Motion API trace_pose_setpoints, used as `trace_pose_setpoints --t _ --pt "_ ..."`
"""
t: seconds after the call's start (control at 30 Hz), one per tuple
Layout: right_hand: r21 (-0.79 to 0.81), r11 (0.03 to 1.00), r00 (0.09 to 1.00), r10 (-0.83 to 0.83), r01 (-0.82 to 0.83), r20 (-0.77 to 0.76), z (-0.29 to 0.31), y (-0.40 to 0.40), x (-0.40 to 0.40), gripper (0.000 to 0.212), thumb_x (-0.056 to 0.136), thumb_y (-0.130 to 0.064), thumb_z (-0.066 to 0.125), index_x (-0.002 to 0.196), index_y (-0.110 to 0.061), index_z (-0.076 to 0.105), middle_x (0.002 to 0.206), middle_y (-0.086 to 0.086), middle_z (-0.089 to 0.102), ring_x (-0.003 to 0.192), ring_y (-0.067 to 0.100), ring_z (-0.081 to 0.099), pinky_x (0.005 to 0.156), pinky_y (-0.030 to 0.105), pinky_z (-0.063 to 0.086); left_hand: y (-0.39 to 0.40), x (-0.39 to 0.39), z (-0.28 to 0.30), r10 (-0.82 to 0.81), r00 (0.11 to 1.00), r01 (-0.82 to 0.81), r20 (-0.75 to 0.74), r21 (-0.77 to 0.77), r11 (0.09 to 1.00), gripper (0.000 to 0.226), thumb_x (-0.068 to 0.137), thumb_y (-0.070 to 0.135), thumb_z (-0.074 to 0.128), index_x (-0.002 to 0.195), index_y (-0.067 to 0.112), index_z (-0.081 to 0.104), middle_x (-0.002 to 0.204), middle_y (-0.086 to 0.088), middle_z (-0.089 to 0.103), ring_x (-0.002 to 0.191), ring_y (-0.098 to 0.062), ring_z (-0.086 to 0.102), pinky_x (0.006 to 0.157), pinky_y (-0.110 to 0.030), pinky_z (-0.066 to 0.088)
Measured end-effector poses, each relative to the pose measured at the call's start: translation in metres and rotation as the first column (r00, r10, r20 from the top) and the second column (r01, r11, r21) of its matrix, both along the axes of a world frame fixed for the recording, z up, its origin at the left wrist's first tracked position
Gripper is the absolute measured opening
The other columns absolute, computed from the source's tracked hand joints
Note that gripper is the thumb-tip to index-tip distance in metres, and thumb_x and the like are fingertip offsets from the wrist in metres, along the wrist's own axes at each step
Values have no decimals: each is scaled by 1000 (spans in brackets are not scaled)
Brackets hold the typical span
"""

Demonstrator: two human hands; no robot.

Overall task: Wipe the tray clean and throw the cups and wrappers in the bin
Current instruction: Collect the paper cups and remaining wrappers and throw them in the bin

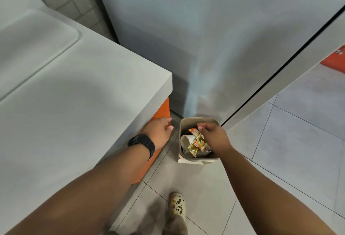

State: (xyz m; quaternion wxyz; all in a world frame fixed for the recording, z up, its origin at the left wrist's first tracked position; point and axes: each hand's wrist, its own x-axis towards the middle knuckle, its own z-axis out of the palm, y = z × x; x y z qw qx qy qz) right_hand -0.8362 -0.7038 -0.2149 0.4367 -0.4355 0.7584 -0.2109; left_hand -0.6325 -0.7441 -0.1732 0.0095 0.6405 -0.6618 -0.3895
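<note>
- The right hand (214, 136) hangs over the open mouth of the bin (198, 157), fingers curled downward and bunched together at the tips; whether they still pinch a wrapper cannot be told, since the topmost packet lies right under the fingertips.
- The bin is a small beige, square-mouthed tub standing on the tiled floor (291, 141), directly below the right hand and just to the right of the left hand.
- Inside the bin, beneath the right hand, lie several wrappers (197, 142): gold and orange-red sachets piled in a loose heap that reaches up to the fingers.
- A white paper cup (187, 141) lies on its side in the bin, left of the wrappers and lower than the right hand's knuckles.
- The left hand (160, 132) reaches forward beside the corner of the bench (74, 89), its fingers relaxed and fairly straight, holding nothing; its fingertips sit near the orange panel (161, 109) under the bench top, though contact cannot be made out.
- A black watch (142, 144) wraps the left wrist, and a thin ring shows on one finger of that hand.
- On the bench top, far behind and left of the left hand, lies a pale tray (37, 37) with rounded corners.
- Nearer the viewer than both hands, a cream clog (178, 206) with small charms stands on the floor.
</note>
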Motion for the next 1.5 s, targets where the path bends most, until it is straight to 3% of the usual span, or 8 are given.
trace_pose_setpoints --t 0.1,0.23,0.33,0.5,0.67,0.9,1.17,1.5 --pt "-111 993 995 -30 41 100 30 -14 23 20 94 -30 55 107 -28 70 98 -11 68 91 6 61 77 22 43 6 6 21 -5 999 2 -50 -57 998 40 96 31 51 136 23 48 130 3 59 118 -15 55 104 -31 42" --pt "-282 957 981 -16 71 195 76 -33 57 16 92 -30 59 101 -26 70 97 -11 72 94 5 65 82 23 49 17 24 53 18 985 -36 -171 -105 994 39 94 29 54 132 21 53 125 3 62 111 -12 59 102 -26 42" --pt "-411 911 978 49 39 201 110 -42 86 11 92 -26 59 95 -27 70 91 -8 72 85 5 67 75 20 49 35 43 81 29 963 -64 -268 -124 990 36 94 27 56 129 21 57 124 8 61 112 -9 58 94 -16 39" --pt "-537 843 946 191 -21 262 157 -40 148 11 94 -20 57 92 -21 68 81 -2 70 71 0 65 72 19 51 58 94 120 159 896 -251 -414 -177 952 22 91 26 59 112 29 65 104 16 66 99 -2 62 90 -19 47" --pt "-539 827 913 332 -161 238 174 -30 213 12 93 -24 59 88 -31 68 83 -3 71 80 11 68 82 32 55 78 164 148 269 879 -383 -394 -247 890 20 92 30 58 110 32 65 96 23 63 92 3 60 80 -9 43" --pt "-505 757 821 550 -415 150 178 -2 325 13 90 -23 60 87 -30 70 87 -10 71 88 9 66 88 32 54 124 277 159 440 833 -538 -336 -303 786 24 93 31 56 116 28 64 111 14 64 102 -3 58 85 -15 41" --pt "-467 665 714 693 -583 95 176 43 454 9 88 -28 62 84 -28 70 81 -15 68 74 -1 61 68 18 44 192 400 158 596 770 -636 -227 -341 692 31 93 34 54 122 24 61 120 10 62 110 -8 56 90 -19 40" --pt "-489 571 622 780 -659 72 179 81 587 6 88 -25 64 84 -29 68 88 -14 65 78 0 60 66 14 41 261 535 158 720 653 -747 -234 -357 561 28 93 29 57 120 23 61 123 6 59 108 -10 56 87 -18 38"
